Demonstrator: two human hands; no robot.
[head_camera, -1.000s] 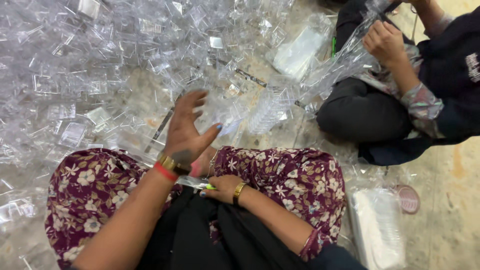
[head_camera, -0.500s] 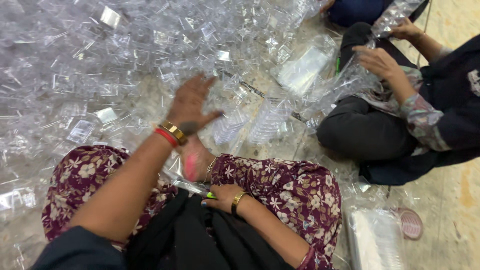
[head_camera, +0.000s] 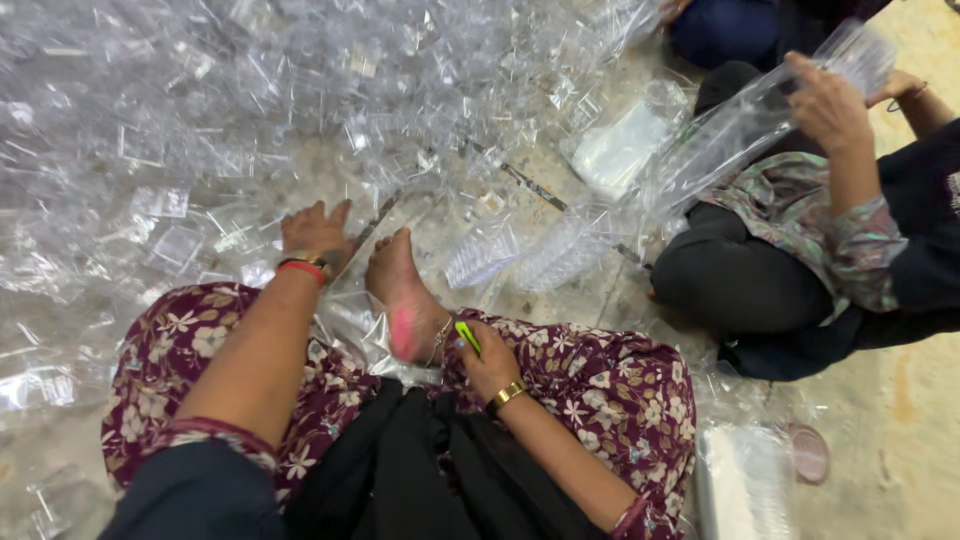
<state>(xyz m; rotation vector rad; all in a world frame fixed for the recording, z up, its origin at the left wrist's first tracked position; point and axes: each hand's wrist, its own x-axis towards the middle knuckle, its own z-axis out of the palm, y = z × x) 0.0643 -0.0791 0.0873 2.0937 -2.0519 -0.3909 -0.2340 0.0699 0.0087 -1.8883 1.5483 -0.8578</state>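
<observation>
I sit cross-legged on the floor in a maroon floral garment. My left hand (head_camera: 315, 232) lies flat, fingers spread, on the pile of clear plastic pieces (head_camera: 250, 110) just left of my bare foot (head_camera: 400, 295). My right hand (head_camera: 485, 355) rests by my ankle and grips a small yellow-green cutter (head_camera: 467, 334). Both wrists carry bangles. A sheet of clear film (head_camera: 365, 335) lies under the foot.
A second person (head_camera: 800, 250) sits at the right, hands on a long clear plastic bag (head_camera: 760, 115). Stacks of clear trays (head_camera: 520, 250) lie ahead of my foot. A flat stack of clear packs (head_camera: 740, 485) and a pink lid (head_camera: 808, 452) sit at lower right.
My left hand has dropped from a raised, spread pose down onto the plastic pieces on the floor. The view shifted, and my bare foot came into sight. The right hand stayed by my lap.
</observation>
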